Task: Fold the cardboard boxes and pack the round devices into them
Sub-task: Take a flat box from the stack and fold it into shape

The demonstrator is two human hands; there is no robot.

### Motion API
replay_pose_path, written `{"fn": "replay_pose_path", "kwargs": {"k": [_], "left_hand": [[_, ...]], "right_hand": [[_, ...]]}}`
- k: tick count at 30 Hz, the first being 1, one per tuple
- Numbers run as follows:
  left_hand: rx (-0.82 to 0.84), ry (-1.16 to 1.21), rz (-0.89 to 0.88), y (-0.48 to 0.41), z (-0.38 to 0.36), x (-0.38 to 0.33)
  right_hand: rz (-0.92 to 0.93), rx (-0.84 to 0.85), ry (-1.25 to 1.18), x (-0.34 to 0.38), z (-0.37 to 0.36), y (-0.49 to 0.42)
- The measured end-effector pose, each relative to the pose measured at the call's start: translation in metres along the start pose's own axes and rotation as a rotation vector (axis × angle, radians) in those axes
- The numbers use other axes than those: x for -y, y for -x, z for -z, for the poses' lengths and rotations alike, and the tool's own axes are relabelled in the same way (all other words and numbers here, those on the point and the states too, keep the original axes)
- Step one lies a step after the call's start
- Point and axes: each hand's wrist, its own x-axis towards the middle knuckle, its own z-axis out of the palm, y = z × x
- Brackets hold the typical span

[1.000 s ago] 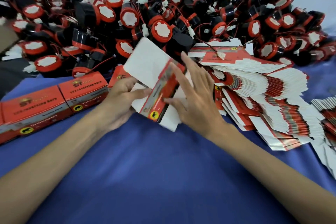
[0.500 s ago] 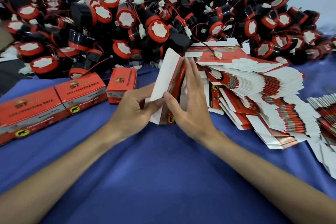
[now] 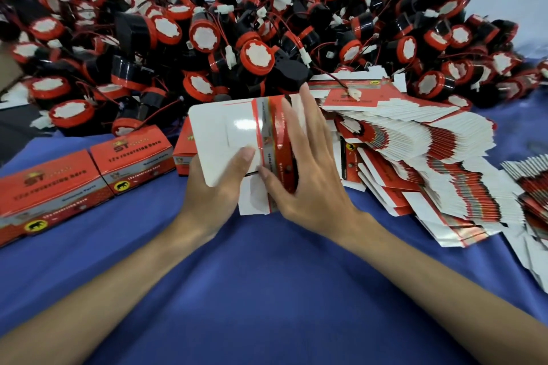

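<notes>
1. Centrally, a partly folded cardboard box [image 3: 237, 133] is gripped by the left hand [image 3: 213, 195]. The thumb is laid on the white flap and the fingers are hidden behind it.
2. The box's red printed side is pressed by the right hand [image 3: 314, 181], with fingers straight and spread and nothing clenched.
3. At 3 o'clock, just beside the box, a fanned stack of flat box blanks [image 3: 430, 151] is spread on the blue cloth [image 3: 267, 275].
4. At 9 o'clock, closed red boxes [image 3: 130, 154] are lined up.
5. At 12 o'clock, round devices [image 3: 258, 56] with red rims and wires are heaped.
</notes>
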Motion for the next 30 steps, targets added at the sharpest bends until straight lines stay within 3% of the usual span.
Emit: {"fn": "replay_pose_path", "kwargs": {"k": [3,7,9,13,20,26,30], "left_hand": [[0.101,-0.121,-0.049,0.0,0.001,0.001],[0.069,-0.333,-0.101,-0.003,0.003,0.008],[0.047,-0.41,-0.203,-0.006,0.005,0.005],[0.155,-0.535,-0.427,-0.014,0.012,0.007],[0.007,-0.254,-0.091,-0.02,0.021,0.007],[-0.055,-0.16,0.024,-0.024,0.02,-0.002],[-0.05,0.109,0.016,-0.024,0.022,-0.007]], "right_hand": [[0.078,-0.059,-0.02,-0.005,0.004,-0.001],[0.129,-0.101,-0.028,-0.007,0.006,-0.004],[0.123,-0.116,-0.028,-0.009,0.006,-0.004],[0.071,-0.104,-0.033,-0.021,0.009,-0.007],[0.04,0.107,-0.113,-0.031,0.02,-0.003],[0.204,0.299,-0.049,-0.028,0.033,-0.007],[0.055,0.191,-0.229,-0.017,0.031,-0.008]]}}
